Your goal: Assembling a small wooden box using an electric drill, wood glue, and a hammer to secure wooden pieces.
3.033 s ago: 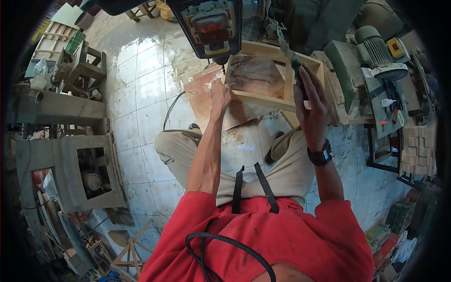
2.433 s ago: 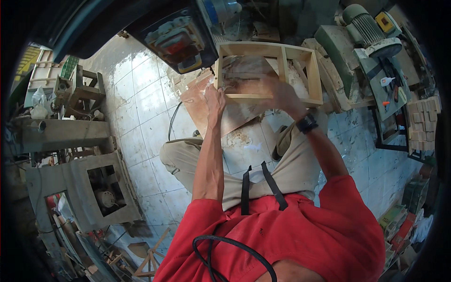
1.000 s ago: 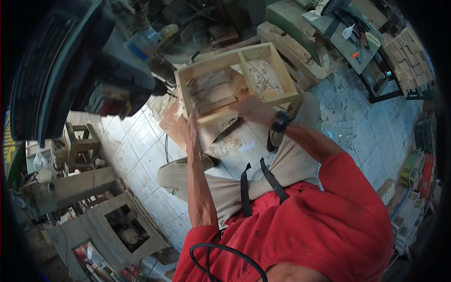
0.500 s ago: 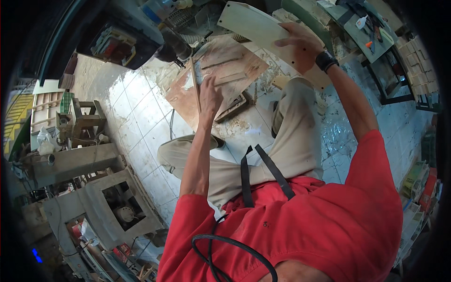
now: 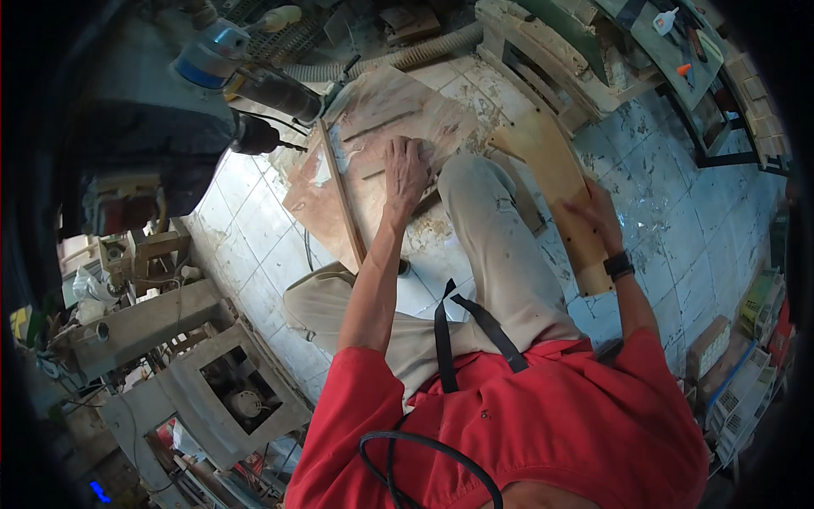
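Observation:
A long wooden panel (image 5: 555, 187) with small dark holes near its ends slants down beyond my right knee. My right hand (image 5: 598, 220) grips its outer edge, fingers lying over the face. My left hand (image 5: 407, 176) is low over the worn wooden worktable board (image 5: 386, 93), its fingers bent and together at the thin wood strips; whatever lies under the fingertips is hidden. To its left a long narrow wooden fence strip (image 5: 339, 195) crosses the board. Left of the board, a drill chuck (image 5: 256, 136) with a bit points at it.
The dark drill machine body (image 5: 144, 144) fills the upper left. A ribbed hose (image 5: 415, 55) runs behind the board. A bench with tools (image 5: 670, 51) stands at the far right, and a grey machine frame (image 5: 212, 390) at the lower left. Wood dust marks the tiled floor (image 5: 263, 246).
My right hand has brought the panel down and nearer, turning it steeper. My left hand has moved slightly right on the board, its fingers bending. The view has shifted, showing more of the drill.

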Tool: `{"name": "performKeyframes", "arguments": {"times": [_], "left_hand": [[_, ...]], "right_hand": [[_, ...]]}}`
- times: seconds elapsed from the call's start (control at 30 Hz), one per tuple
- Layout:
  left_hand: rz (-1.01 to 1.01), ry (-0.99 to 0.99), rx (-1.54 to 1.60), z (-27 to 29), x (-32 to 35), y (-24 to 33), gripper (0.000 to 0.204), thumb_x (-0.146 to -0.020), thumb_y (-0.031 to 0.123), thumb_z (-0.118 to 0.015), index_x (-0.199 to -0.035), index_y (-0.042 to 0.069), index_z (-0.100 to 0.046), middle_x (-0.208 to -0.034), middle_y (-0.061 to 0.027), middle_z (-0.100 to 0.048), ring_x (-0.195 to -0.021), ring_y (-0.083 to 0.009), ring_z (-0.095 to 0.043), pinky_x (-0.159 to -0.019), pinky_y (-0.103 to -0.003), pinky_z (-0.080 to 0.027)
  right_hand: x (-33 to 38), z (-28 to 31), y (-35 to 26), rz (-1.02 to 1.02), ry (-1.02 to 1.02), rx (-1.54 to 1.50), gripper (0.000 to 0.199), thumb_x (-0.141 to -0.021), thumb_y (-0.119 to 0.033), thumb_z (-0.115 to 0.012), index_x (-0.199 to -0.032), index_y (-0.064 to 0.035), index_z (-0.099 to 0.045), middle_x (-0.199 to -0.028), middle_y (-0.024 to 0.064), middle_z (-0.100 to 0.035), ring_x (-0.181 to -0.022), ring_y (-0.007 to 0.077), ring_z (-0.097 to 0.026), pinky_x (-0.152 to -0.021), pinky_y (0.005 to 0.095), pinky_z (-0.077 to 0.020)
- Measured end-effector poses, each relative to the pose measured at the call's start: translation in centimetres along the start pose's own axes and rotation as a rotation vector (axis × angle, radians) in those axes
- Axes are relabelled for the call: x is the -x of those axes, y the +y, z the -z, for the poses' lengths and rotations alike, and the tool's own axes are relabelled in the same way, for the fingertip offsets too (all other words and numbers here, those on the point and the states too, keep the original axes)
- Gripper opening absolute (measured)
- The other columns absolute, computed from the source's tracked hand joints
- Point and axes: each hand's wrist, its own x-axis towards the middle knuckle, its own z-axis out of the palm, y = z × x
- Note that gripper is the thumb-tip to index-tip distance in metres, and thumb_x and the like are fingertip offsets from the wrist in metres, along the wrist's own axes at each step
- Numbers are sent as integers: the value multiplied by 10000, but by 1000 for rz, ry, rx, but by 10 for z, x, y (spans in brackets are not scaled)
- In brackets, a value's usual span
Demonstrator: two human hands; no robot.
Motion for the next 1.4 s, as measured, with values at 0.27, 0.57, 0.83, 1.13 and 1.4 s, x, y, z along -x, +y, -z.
{"name": "performKeyframes", "arguments": {"times": [0.27, 0.57, 0.83, 1.13, 1.4], "left_hand": [[-4, 63, -26, -11, -4, 6, 295, -784, 174, -640, -1013, 14, -548, -1030, -151, -505, -1003, -322, -464, -864, -431, -355], [-60, 106, -12, -9, -1, 3, 328, -759, 165, -675, -1039, 41, -558, -1027, -138, -512, -990, -316, -479, -872, -420, -386], [-74, 40, 1, 3, -2, 7, 382, -746, 107, -685, -1088, 17, -539, -1059, -158, -501, -987, -339, -471, -881, -435, -395], [135, 143, 72, 17, 7, 3, 722, -734, 157, -722, -1320, 8, -328, -1171, -202, -465, -1069, -345, -463, -921, -418, -393], [256, -28, -65, 57, 30, -22, 610, -755, 172, -699, -1285, 38, -427, -1207, -170, -481, -1107, -333, -445, -974, -414, -351]], "right_hand": [[61, -44, 141, -247, 50, 350, 421, -734, -209, -723, -1046, 16, -551, -885, 227, -649, -813, 381, -637, -667, 418, -504], [89, -112, 199, -253, 284, 331, 362, -785, -167, -665, -1091, -31, -526, -804, 231, -638, -774, 403, -629, -615, 453, -489], [94, -172, 231, -436, 179, 488, 341, -837, -246, -635, -1099, -62, -518, -681, 211, -623, -673, 427, -610, -577, 518, -471], [101, -211, 295, -501, -77, 645, 282, -833, -164, -601, -1084, -37, -584, -894, 208, -639, -875, 362, -622, -687, 464, -513], [96, -214, 329, -506, -225, 611, 269, -861, -166, -551, -1075, -6, -579, -842, 236, -638, -803, 393, -634, -669, 507, -515]]}}
